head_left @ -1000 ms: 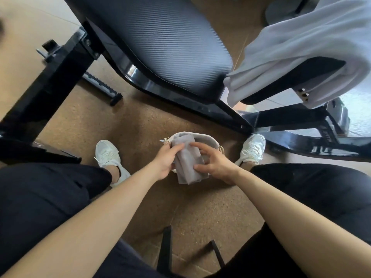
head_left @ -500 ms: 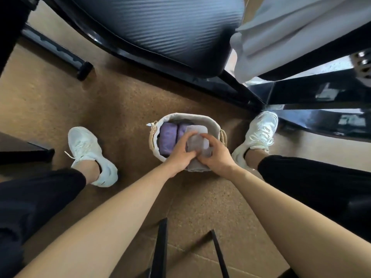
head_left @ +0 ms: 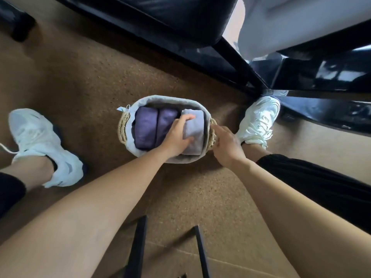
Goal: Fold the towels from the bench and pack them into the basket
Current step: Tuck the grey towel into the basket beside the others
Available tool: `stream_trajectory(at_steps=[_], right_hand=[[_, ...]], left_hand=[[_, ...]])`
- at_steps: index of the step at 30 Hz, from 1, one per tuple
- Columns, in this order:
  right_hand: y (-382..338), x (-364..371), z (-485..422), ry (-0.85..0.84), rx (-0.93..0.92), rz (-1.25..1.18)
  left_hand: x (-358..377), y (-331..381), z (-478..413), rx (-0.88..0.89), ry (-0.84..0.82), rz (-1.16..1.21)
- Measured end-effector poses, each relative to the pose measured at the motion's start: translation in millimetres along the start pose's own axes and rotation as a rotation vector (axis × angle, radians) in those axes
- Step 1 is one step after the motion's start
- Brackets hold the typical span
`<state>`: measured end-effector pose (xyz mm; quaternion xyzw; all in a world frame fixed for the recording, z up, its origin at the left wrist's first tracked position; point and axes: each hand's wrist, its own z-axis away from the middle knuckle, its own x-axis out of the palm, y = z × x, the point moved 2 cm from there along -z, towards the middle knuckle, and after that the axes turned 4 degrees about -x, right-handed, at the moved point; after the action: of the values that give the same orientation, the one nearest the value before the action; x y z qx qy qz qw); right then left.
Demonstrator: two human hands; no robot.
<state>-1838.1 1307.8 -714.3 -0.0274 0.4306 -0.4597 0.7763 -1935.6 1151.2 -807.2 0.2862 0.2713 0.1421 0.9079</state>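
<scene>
Three folded towels in the basket (head_left: 166, 98), which sits on the floor between the person's shoes: two purple towels (head_left: 148, 129) at the left, one grey towel (head_left: 194, 133) at the right, against the basket wall.

Left hand (head_left: 174, 137): fingers curled over the grey towel's far edge, thumb on its near part, gripping it.

Right hand (head_left: 226, 145): holds nothing, forefinger touching the basket's woven handle (head_left: 211, 138), other fingers loosely bent.

One white towel (head_left: 281, 27) draped over the bench (head_left: 180, 15), unfolded.

Handling, as I judge it: light, soft, limp cloth; nothing fragile; a fold may spring open if let go loosely. I would take each bundle across its folded edges, thumb opposite fingers, and press it down between its neighbour and the liner.
</scene>
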Motion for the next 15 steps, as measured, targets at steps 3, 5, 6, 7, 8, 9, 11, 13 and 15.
stream_trajectory(at_steps=[3, 5, 6, 7, 8, 9, 11, 13, 15], right_hand=[[6.9, 3.1, -0.9, -0.013, -0.009, 0.027], [8.9, 5.5, -2.5, -0.019, -0.007, 0.028], [8.9, 6.5, -2.7, -0.020, -0.006, 0.023], [8.9, 7.0, -2.4, -0.020, -0.004, 0.020], [8.4, 7.0, -1.7, -0.016, -0.008, 0.022], [7.7, 7.3, -1.4, -0.009, -0.013, 0.027], [6.1, 7.4, -1.4, 0.002, -0.021, 0.023], [4.3, 7.2, -1.1, 0.009, -0.020, 0.017], [3.7, 7.6, -0.7, 0.005, -0.006, 0.014]], left_hand=[[-0.4, 1.6, -2.6, 0.145, -0.105, -0.009], [7.7, 1.6, -5.0, 0.164, -0.052, -0.087], [9.9, 3.3, -4.6, 0.175, -0.075, -0.110], [10.8, 3.0, -4.9, 0.196, -0.073, -0.129], [8.6, 1.9, -3.6, 0.201, -0.090, -0.154], [7.0, -2.0, -4.0, 0.215, -0.102, -0.184], [5.1, -3.1, 0.6, 0.240, -0.111, -0.259], [4.4, -1.1, 8.1, 0.295, -0.005, -0.376], [3.5, -2.7, 14.0, 0.365, 0.135, -0.462]])
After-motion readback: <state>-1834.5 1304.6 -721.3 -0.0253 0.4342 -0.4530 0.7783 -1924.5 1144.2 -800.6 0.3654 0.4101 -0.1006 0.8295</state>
